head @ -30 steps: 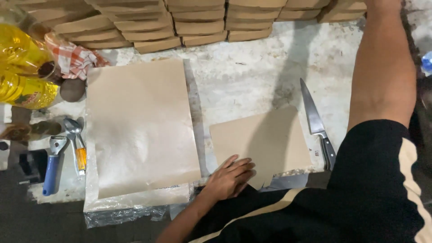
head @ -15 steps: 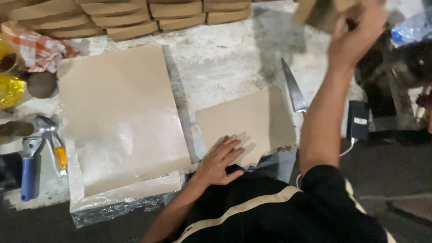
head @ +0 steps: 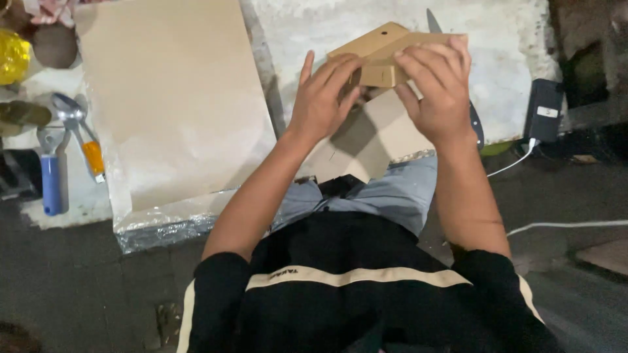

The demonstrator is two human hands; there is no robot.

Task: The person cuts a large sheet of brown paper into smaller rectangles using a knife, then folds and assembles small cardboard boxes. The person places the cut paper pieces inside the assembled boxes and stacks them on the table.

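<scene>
**Cardboard blank held up in both hands**

Cardboard is what I have in hand: a flat-folded brown box blank [head: 386,55], raised at twelve o'clock above my lap. My left hand [head: 324,98] pinches its near-left edge, fingers fairly straight; my right hand [head: 435,88] curls over its right end, fingers wrapped on top.

The risk I see is the knife [head: 476,124] lying just behind my right hand at one o'clock, blade mostly hidden; a careless lowering of that wrist could meet the edge. The stiff, creased board could also tear if bent off its folds.

Below lies a smaller sheet of brown paper [head: 366,147], matte and flat. At ten o'clock a larger brown sheet [head: 170,104] rests on crinkled clear plastic [head: 163,225]. Pliers [head: 82,137] with an orange grip sit at nine o'clock.
</scene>
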